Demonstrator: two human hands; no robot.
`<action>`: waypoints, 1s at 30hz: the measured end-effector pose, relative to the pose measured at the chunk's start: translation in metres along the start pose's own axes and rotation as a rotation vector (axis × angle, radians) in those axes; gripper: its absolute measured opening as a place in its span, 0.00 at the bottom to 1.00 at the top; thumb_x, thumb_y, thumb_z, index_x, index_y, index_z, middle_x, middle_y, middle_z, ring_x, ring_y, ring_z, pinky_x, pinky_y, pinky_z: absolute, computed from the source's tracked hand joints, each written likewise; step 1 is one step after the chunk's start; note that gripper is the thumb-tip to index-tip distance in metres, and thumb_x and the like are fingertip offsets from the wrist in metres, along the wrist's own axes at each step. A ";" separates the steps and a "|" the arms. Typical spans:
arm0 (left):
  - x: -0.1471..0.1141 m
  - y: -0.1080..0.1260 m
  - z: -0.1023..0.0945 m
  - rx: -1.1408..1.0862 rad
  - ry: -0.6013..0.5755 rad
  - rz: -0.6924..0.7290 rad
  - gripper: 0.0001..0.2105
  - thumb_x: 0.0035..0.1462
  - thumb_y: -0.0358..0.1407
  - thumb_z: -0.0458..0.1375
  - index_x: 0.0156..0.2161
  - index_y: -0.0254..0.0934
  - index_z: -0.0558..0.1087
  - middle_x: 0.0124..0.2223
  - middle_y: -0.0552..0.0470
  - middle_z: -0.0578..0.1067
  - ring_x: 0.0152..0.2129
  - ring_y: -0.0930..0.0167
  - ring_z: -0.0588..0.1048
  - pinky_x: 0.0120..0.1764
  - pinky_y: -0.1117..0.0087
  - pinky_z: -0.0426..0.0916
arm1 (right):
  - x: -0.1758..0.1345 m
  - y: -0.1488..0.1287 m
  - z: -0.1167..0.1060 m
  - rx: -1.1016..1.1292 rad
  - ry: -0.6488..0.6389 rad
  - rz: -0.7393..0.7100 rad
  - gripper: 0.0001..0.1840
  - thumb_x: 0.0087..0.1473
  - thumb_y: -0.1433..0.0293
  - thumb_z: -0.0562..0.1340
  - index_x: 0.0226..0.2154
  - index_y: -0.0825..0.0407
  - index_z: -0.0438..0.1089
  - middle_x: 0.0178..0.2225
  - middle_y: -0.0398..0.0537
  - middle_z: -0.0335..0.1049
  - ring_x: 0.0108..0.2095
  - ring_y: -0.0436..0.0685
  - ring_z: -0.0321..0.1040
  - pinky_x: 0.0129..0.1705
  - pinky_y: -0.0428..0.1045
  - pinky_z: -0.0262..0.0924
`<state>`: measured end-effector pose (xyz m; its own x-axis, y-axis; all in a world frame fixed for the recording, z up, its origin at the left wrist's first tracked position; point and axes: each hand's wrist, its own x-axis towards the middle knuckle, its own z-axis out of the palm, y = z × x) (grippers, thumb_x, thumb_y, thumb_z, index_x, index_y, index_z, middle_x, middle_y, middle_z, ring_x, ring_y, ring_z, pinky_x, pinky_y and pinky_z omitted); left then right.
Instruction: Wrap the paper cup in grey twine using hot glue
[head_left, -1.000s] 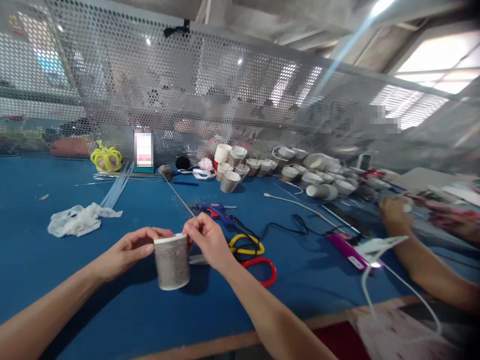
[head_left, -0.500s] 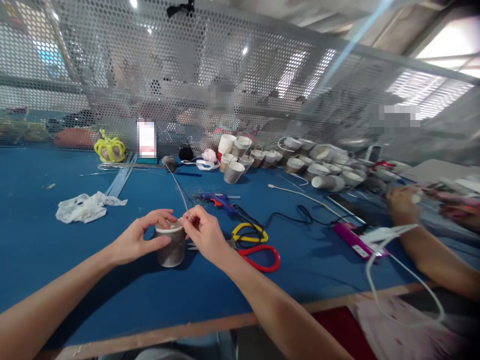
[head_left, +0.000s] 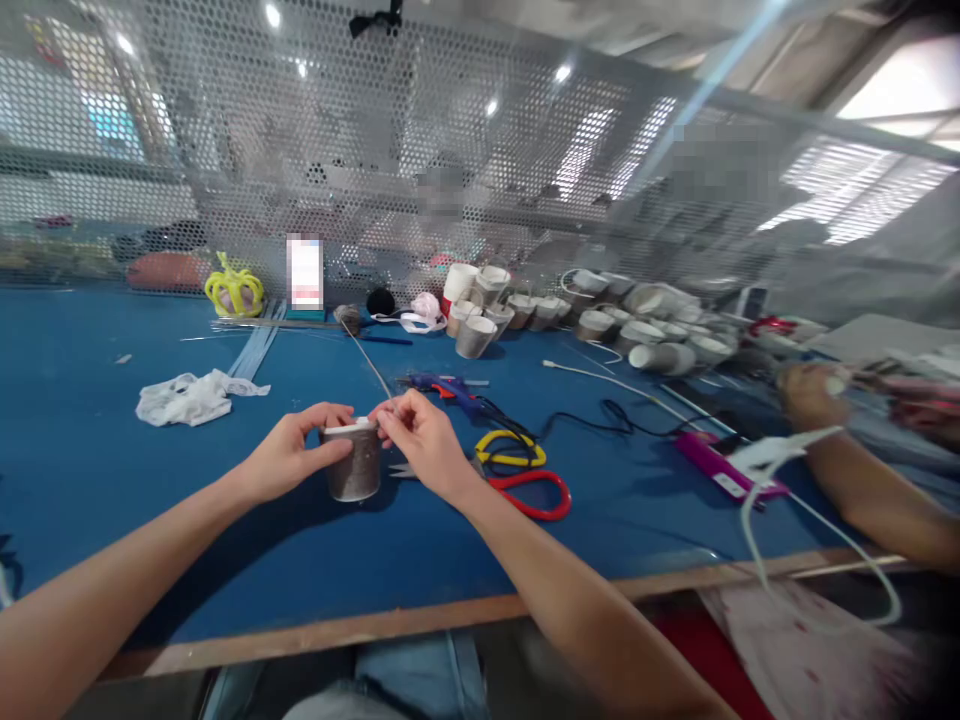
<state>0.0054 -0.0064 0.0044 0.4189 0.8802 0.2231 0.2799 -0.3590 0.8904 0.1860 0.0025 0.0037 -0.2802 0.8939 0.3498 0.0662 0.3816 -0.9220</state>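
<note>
Grey-wrapped cup point(head_left: 355, 468) is held upright over the blue table point(head_left: 255, 580), mouth up, axis near vertical: left hand point(head_left: 285, 456) grips its rim, thumb across the front; right hand point(head_left: 427, 442), fingertips bunched, pinches grey yarn point(head_left: 369, 361) trailing to its ball point(head_left: 347, 319).

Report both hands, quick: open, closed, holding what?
Left hand: closed, holding the cup.
Right hand: closed, pinching the yarn beside the cup.
</note>
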 end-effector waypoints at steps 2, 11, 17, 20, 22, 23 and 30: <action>0.000 -0.002 0.000 -0.012 0.002 -0.001 0.09 0.49 0.39 0.54 0.25 0.35 0.63 0.41 0.44 0.71 0.46 0.64 0.65 0.48 0.65 0.57 | 0.001 0.001 0.001 0.001 0.003 -0.011 0.14 0.48 0.65 0.56 0.20 0.51 0.49 0.28 0.44 0.64 0.24 0.47 0.61 0.26 0.46 0.62; -0.001 0.001 -0.001 0.024 0.016 0.006 0.10 0.48 0.40 0.54 0.30 0.34 0.67 0.41 0.45 0.72 0.46 0.64 0.65 0.48 0.65 0.56 | 0.004 0.004 0.003 -0.054 0.036 -0.057 0.14 0.46 0.66 0.57 0.19 0.51 0.49 0.26 0.44 0.64 0.24 0.47 0.61 0.26 0.46 0.62; -0.003 0.004 0.000 0.015 0.025 0.022 0.10 0.48 0.39 0.53 0.31 0.32 0.68 0.41 0.44 0.71 0.42 0.65 0.67 0.45 0.65 0.59 | 0.003 0.003 0.004 -0.102 0.027 -0.080 0.14 0.46 0.64 0.57 0.20 0.51 0.49 0.28 0.45 0.65 0.24 0.47 0.62 0.27 0.47 0.61; -0.004 0.005 0.001 -0.004 0.037 0.020 0.09 0.48 0.38 0.53 0.30 0.33 0.66 0.41 0.45 0.71 0.41 0.65 0.67 0.43 0.66 0.60 | 0.003 0.003 0.004 -0.135 0.020 -0.107 0.15 0.46 0.63 0.56 0.20 0.51 0.49 0.27 0.45 0.65 0.24 0.48 0.62 0.27 0.47 0.60; -0.004 0.005 0.001 -0.024 0.043 0.023 0.08 0.48 0.37 0.53 0.28 0.33 0.65 0.41 0.45 0.71 0.42 0.64 0.67 0.43 0.65 0.60 | 0.003 0.003 0.004 -0.158 0.018 -0.119 0.15 0.46 0.62 0.56 0.20 0.51 0.49 0.27 0.44 0.65 0.23 0.48 0.62 0.26 0.46 0.60; -0.004 0.005 0.001 -0.033 0.042 0.025 0.07 0.48 0.37 0.53 0.27 0.33 0.65 0.41 0.45 0.71 0.42 0.64 0.67 0.43 0.65 0.60 | 0.003 0.003 0.004 -0.168 0.019 -0.123 0.15 0.46 0.62 0.56 0.20 0.51 0.49 0.26 0.44 0.65 0.23 0.48 0.62 0.26 0.46 0.59; -0.005 0.010 0.001 -0.149 0.009 0.010 0.06 0.46 0.33 0.53 0.23 0.34 0.63 0.39 0.47 0.72 0.42 0.65 0.67 0.45 0.65 0.59 | 0.003 0.001 0.004 -0.211 0.008 -0.138 0.15 0.46 0.61 0.57 0.20 0.52 0.52 0.25 0.43 0.65 0.23 0.47 0.60 0.27 0.46 0.58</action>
<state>0.0069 -0.0147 0.0123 0.4133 0.8797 0.2350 0.1443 -0.3181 0.9370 0.1817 0.0045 0.0031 -0.2931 0.8312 0.4724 0.2264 0.5404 -0.8104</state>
